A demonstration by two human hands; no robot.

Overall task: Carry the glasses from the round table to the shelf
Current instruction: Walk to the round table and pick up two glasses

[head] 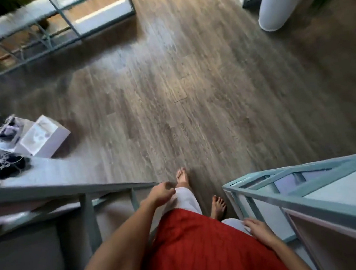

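No glasses and no round table are in view. My left hand (162, 192) hangs in front of my left thigh, fingers loosely curled, holding nothing. Low beside my right hip, my right hand (256, 228) has its fingers spread and holds nothing. I stand barefoot on a wooden floor (190, 90) between two light-blue shelf units, one on my left (69, 190) and one on my right (307, 179). A third metal-framed shelf (63, 17) stands across the floor at the upper left.
The left shelf top carries white boxes (43, 137) and a dark tangle of twigs (4, 165). A tall white planter (277, 3) with a green plant stands at the upper right. Wooden floor stretches ahead between the furniture.
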